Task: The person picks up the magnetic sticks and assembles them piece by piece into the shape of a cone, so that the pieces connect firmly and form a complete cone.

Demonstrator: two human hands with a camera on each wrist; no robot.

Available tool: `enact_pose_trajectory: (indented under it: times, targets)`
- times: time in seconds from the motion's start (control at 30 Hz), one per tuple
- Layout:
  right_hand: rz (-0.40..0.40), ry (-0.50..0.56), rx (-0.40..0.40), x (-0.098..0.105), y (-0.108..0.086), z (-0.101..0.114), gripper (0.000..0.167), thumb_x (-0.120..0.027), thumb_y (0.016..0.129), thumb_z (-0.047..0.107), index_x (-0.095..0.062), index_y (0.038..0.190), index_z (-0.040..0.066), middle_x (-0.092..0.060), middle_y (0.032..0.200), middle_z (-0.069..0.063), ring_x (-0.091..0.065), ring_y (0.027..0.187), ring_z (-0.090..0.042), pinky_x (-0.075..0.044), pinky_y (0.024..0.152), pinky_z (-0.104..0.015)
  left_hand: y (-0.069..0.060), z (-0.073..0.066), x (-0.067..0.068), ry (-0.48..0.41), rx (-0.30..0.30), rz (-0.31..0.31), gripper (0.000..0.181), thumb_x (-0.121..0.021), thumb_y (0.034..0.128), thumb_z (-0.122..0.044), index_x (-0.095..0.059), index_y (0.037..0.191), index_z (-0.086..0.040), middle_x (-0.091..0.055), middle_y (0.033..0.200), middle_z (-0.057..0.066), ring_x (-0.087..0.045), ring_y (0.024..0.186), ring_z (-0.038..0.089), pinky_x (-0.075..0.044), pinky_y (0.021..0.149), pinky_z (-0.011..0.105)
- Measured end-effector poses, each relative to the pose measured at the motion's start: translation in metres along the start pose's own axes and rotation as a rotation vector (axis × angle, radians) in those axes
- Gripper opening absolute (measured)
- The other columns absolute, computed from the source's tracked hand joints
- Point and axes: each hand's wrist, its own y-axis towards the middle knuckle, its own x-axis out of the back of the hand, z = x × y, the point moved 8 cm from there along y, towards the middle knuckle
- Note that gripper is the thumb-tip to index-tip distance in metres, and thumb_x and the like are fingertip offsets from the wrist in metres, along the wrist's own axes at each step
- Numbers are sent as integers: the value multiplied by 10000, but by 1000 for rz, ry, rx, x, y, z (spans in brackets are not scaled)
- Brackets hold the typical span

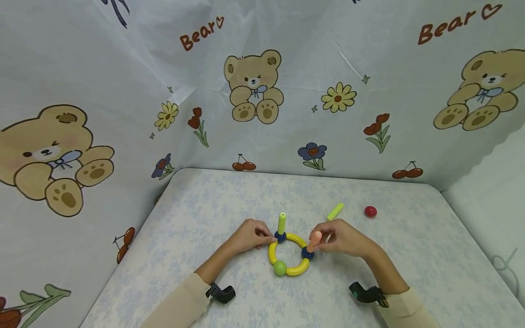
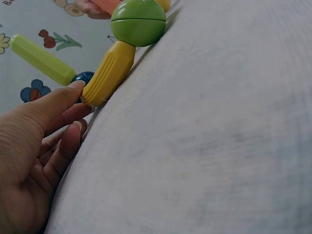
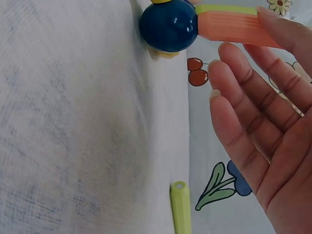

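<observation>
Beige sleeves point(image 1: 180, 303) foremost, a toy ring point(image 1: 298, 270) pinched at two places

Between the two hands, a toy ring is laid on the table point(image 1: 197, 205). It is made up of three yellow curved rods point(image 1: 272, 253), two blue balls point(image 1: 307, 253) and one green ball point(image 1: 280, 268). One lime stick point(image 1: 281, 224) is stood upright on the far blue ball; one orange stick point(image 3: 234, 28), slightly tilted, is set on the other.

A yellow rod's end, just beside the far blue ball, is pinched narrowly by the left hand point(image 1: 249, 235). The orange stick is pinched between thumb and forefinger of the right hand point(image 1: 342, 238), its other fingers held apart from it.

Light, stiff, plastic-like parts are suggested by the look. The ribbed rods and sticks are probably best taken hold of; the smooth, glossy balls may be found slippery. Little fragility is expected, though the joints could be twisted loose.

Farther out, one loose lime stick point(image 1: 335, 212) and one red ball point(image 1: 370, 211) are seen beyond the right hand. Behind the table, a cloth point(image 1: 287, 146) printed with bears is hung.
</observation>
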Motion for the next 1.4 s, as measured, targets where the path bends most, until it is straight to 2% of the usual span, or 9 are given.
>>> enact_pose_trajectory:
  times: [0.13, 0.27, 0.47, 0.6, 0.77, 0.87, 1.0, 1.23, 1.4]
  targets:
    - [-20, -27, -42, -1, -2, -6, 266, -822, 881, 229, -736, 1092, 93, -718, 940, 9, -662, 810, -166, -579, 693, -311, 0, 1, 1, 3, 0, 2, 117, -828, 867, -349, -819, 853, -232, -695, 822, -17, -629, 557, 153, -574, 520, 320]
    - [-57, -39, -110, -1, -11, -15, 290, -833, 868, 219, -729, 1121, 124, -707, 928, -2, -653, 789, -172, -562, 673, -282, 2, 4, 0, 3, -5, 16, 119, -821, 873, -357, -819, 863, -239, -695, 798, -16, -639, 564, 157, -578, 526, 326]
    - [-101, 73, -231, -14, -25, -26, 302, -773, 910, 119, -685, 1191, 54, -695, 977, -102, -668, 751, -229, -578, 610, -320, 0, 6, 2, -23, 23, 22, 143, -825, 869, -365, -791, 909, -232, -715, 749, -2, -640, 551, 170, -579, 525, 344]
    - [-123, 139, -315, -29, -30, -28, 291, -727, 934, 78, -661, 1201, -17, -689, 929, -117, -680, 703, -274, -599, 579, -378, 0, 5, 2, -50, 35, 15, 230, -832, 866, -340, -741, 1034, -211, -709, 870, -6, -624, 545, 170, -574, 520, 352]
    - [-151, 186, -386, -42, -29, -27, 319, -720, 938, 70, -639, 1230, -28, -702, 843, -125, -696, 676, -290, -608, 570, -395, 1, 4, 1, -88, 44, 11, 424, -829, 873, -313, -676, 1257, -215, -685, 1070, -34, -620, 562, 166, -578, 532, 353]
    - [-172, 196, -399, -44, -27, -27, 315, -727, 936, 72, -635, 1220, -30, -698, 811, -128, -693, 669, -281, -609, 571, -392, 2, 0, -2, -85, 28, 36, 429, -809, 894, -304, -688, 1293, -202, -711, 1047, -29, -638, 576, 173, -578, 543, 345]
    - [-193, 204, -412, -45, -25, -27, 291, -736, 938, 105, -638, 1178, -29, -693, 788, -131, -689, 658, -275, -606, 563, -392, 5, -6, -5, -64, 3, 60, 342, -787, 917, -271, -730, 1234, -154, -714, 957, -7, -663, 612, 173, -583, 551, 333]
    - [-200, 221, -421, -46, -22, -31, 271, -760, 929, 149, -647, 1091, -37, -691, 769, -137, -697, 646, -269, -609, 569, -400, 11, -11, -7, -32, 29, 70, 318, -804, 902, -246, -746, 1193, -131, -707, 902, -14, -669, 623, 186, -587, 548, 339]
    - [-207, 191, -431, -41, -17, -34, 230, -756, 927, 123, -647, 1065, -26, -685, 759, -127, -692, 642, -257, -606, 566, -385, 14, -11, -3, 11, 21, 88, 326, -812, 894, -240, -742, 1188, -116, -727, 835, -20, -687, 639, 179, -596, 571, 335]
